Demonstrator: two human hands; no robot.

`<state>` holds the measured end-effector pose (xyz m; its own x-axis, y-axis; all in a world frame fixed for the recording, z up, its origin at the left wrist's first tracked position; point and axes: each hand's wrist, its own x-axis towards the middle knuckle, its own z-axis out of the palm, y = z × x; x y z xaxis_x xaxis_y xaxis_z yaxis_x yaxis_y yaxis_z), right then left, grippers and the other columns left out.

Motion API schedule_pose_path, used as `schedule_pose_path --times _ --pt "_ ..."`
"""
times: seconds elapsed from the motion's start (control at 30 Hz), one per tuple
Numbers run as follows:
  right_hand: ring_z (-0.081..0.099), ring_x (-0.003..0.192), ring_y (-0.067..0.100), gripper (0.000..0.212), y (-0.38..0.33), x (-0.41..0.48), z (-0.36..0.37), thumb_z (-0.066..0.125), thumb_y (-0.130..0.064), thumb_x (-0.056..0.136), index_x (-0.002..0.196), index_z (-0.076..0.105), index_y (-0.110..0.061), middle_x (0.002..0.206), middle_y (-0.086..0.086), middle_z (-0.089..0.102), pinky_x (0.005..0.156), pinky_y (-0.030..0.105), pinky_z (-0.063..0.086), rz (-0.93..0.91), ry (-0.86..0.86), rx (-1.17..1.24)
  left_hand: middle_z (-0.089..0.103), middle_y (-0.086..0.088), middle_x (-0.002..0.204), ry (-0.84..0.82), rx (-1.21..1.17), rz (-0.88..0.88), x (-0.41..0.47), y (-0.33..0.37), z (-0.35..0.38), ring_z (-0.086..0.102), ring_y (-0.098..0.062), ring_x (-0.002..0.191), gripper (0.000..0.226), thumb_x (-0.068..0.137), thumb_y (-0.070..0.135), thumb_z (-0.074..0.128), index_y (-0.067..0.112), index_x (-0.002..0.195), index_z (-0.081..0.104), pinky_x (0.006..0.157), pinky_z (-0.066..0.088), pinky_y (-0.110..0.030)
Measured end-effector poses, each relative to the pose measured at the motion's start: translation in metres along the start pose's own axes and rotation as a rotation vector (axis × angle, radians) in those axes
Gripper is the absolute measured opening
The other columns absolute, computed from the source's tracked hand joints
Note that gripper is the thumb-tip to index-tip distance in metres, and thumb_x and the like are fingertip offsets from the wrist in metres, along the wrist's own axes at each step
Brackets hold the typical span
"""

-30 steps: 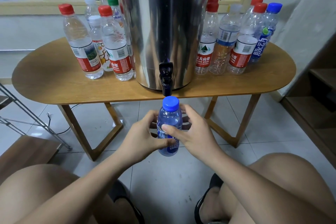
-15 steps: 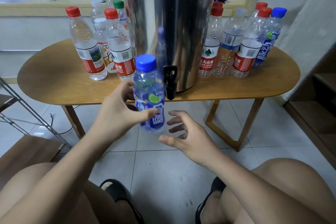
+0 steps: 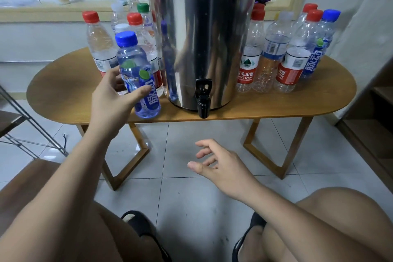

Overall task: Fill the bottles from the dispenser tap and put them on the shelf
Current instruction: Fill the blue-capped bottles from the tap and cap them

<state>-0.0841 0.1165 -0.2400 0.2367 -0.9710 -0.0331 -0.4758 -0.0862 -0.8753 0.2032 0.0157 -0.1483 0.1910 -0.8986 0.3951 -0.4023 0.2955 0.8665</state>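
Dispenser (image 3: 202,27): polished steel, mirror-glossy, smooth, reflecting bottles; tap (image 3: 203,98): black plastic, slight sheen; bottle (image 3: 136,70) in my left hand (image 3: 110,100): clear smooth plastic, glossy printed blue label film, blue ribbed plastic cap; bottles at right (image 3: 276,55): thin clear plastic, ridged lower walls, glossy labels, red, white and blue plastic caps; table (image 3: 308,102): wood, visible grain, smooth satin finish; floor tiles (image 3: 191,193): pale, glazed, shiny; rack (image 3: 34,132) at left: thin bare metal rods; my sandals (image 3: 138,225): black, matt.
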Motion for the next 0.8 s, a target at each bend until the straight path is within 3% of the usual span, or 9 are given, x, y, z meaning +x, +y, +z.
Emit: schedule_pose_path --times 0.17,0.33,0.57,0.8 --pt "0.069 0.100 0.001 0.050 0.002 0.000 0.003 0.074 -0.053 0.098 0.142 0.055 -0.040 0.122 -0.020 0.064 0.084 0.016 0.056 -0.007 -0.002 -0.050 0.070 0.015 0.136 0.035 0.122 0.023 0.018 -0.012 0.008 0.067 -0.002 0.121 0.076 0.086 0.048 0.090 0.033 0.151 0.054 0.105 0.059 -0.041" --pt "0.070 0.097 0.003 0.047 0.006 -0.001 0.002 0.076 -0.050 0.097 0.139 0.058 -0.039 0.122 -0.019 0.064 0.081 0.015 0.055 -0.008 0.023 -0.057 0.065 0.009 0.144 0.103 0.209 0.073 0.027 -0.018 0.018 0.063 -0.002 0.117 0.075 0.090 0.042 0.088 0.029 0.155 0.052 0.099 0.052 -0.023" --pt "0.070 0.094 0.005 0.038 0.007 0.003 -0.009 0.078 -0.048 0.096 0.131 0.064 -0.038 0.118 -0.017 0.067 0.079 0.019 0.057 -0.038 0.075 -0.036 0.058 0.003 0.138 0.189 0.208 0.037 0.005 -0.026 0.020 0.064 -0.005 0.116 0.073 0.084 0.039 0.094 0.029 0.145 0.054 0.101 0.056 -0.031" --pt "0.071 0.090 0.004 0.032 0.005 0.011 -0.033 0.080 -0.047 0.094 0.122 0.069 -0.037 0.108 -0.015 0.072 0.079 0.020 0.058 -0.036 0.156 -0.016 0.069 0.006 0.117 0.082 0.085 -0.068 -0.030 -0.025 0.028 0.071 -0.010 0.105 0.063 0.091 0.026 0.088 0.028 0.140 0.049 0.092 0.064 -0.045"
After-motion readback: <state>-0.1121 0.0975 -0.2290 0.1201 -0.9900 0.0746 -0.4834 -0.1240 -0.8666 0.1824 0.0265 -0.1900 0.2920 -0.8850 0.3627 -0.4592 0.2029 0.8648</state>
